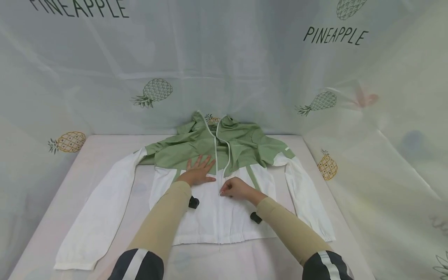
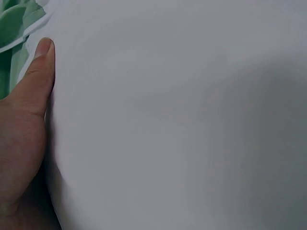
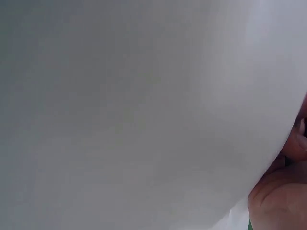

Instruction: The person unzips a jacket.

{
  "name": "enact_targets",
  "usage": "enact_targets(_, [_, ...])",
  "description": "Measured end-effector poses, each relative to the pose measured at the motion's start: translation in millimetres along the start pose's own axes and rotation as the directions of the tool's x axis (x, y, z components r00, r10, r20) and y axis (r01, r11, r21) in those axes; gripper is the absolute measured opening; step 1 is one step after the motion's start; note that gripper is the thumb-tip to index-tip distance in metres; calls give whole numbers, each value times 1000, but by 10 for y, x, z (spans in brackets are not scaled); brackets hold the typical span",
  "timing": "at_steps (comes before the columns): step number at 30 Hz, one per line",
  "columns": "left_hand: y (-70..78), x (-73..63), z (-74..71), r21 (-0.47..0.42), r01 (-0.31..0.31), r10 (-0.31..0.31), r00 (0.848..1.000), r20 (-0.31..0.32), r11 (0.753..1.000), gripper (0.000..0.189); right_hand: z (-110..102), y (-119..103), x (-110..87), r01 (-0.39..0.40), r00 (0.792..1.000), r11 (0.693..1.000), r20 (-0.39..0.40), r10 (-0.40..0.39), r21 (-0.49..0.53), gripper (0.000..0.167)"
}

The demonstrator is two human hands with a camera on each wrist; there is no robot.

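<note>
- Spread front-up on the table [image 1: 259, 260]: a jacket [image 1: 206, 227], green above and white below, filling the middle of the head view.
- Parted at the neck in two white edges, then drawn together lower down: the zip [image 1: 216, 163], running down the middle of the front.
- On the jacket's chest, across the green-white border: the left hand [image 1: 197, 175], laid flat with fingers straight and spread, thumb pointing at the zip.
- At the zip, where the edges meet: the right hand [image 1: 238, 189], with fingers curled and tips pinching the zip; too small to tell which part.
- Slanting to the lower left, nearly straight: one white jacket sleeve [image 1: 99, 210].
- Bent down on the right: the other jacket sleeve [image 1: 309, 194].
- Beside the zip on the right: a green stripe [image 1: 252, 177] on the white cloth.
- Along both forearms: tan sleeves [image 1: 168, 212], with dark, white-striped bands near the elbows.
- Near each wrist: a small black device [image 1: 193, 202].
- Behind the table: a pale curtain [image 1: 238, 58] printed with pineapples and lettering.
- Across most of both wrist views: a blurred pale surface, with only part of each hand showing at the edge.
</note>
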State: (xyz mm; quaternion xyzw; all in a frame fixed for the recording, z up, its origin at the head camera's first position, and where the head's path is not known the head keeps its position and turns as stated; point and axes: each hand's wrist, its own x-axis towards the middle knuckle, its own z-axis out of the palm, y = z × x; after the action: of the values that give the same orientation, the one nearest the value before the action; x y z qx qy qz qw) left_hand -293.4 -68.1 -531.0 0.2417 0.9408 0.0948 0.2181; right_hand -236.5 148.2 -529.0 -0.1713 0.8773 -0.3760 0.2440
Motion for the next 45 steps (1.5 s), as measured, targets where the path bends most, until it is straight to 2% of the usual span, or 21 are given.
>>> enact_targets(6, [12, -40, 15, -15, 7, -7, 1000, -7, 1000, 87, 68, -9, -138, 13, 1000, 999, -16, -12, 31, 6])
enact_targets(12, [20, -50, 59, -24, -2, 2, 1000, -23, 1000, 88, 148, 0, -286, -12, 998, 999, -55, 14, 50, 6])
enact_targets(16, [23, -52, 74, -10, 2, -2, 1000, -21, 1000, 88, 197, 7, -389, -18, 999, 997, -49, 22, 81, 6])
enact_targets(21, [42, -96, 56, -27, -11, 10, 999, -37, 1000, 87, 254, 20, -504, 12, 999, 992, -31, -8, 122, 5])
enact_targets(25, [48, -135, 33, -29, -11, 9, 999, -40, 1000, 86, 288, 20, -567, 17, 1000, 990, -19, -15, 141, 5])
enact_targets(32, [29, -146, 29, -27, 2, -3, 998, -57, 1000, 87, 365, 2, -611, -2, 999, 987, -41, 9, 162, 5])
enact_targets(35, [23, -143, 66, 0, 16, -16, 995, -95, 1000, 86, 407, 5, -596, -2, 999, 986, -46, 10, 165, 6])
enact_targets(38, [78, -169, 92, -9, 23, -24, 986, -168, 1000, 82, 422, 13, -569, 13, 997, 990, -73, -3, 144, 5])
enact_targets(42, [223, -247, 131, 25, 0, 6, 963, -270, 1000, 70, 416, 35, -537, 8, 995, 992, -99, 4, 122, 5])
enact_targets(45, [319, -347, 203, 87, -23, 48, 956, -290, 996, 63, 423, 55, -522, 8, 995, 992, -95, 4, 127, 5])
